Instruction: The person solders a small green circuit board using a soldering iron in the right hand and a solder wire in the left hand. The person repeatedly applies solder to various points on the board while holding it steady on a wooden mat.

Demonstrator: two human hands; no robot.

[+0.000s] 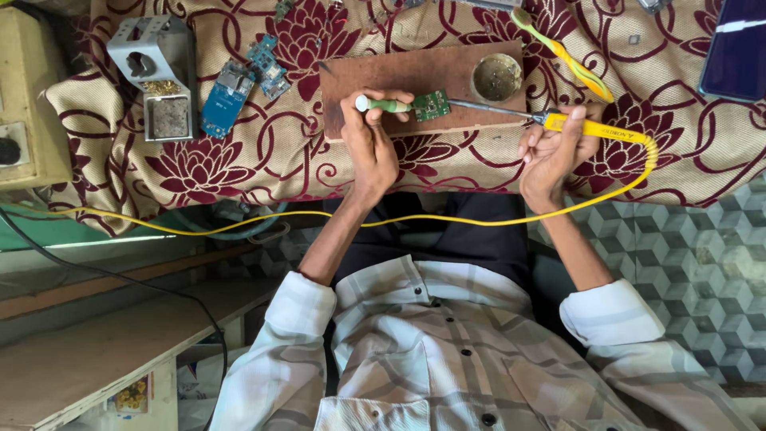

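On board: green circuit board (pixel 432 104), near edge.
Left hand (pixel 369 144): closed round green-handled tool (pixel 384 104).
Right hand (pixel 552 152): gripping yellow soldering iron (pixel 590 128), right of wooden board (pixel 399 76).

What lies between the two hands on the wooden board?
In the head view, a small green circuit board and the soldering iron's metal shaft lie there.

Circuit board (pixel 432 104) on wooden board (pixel 399 76), tin (pixel 496 77) alongside

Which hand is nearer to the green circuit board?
Left. The left hand sits beside the circuit board, holding a green-handled tool; the right hand is farther, holding a soldering iron.
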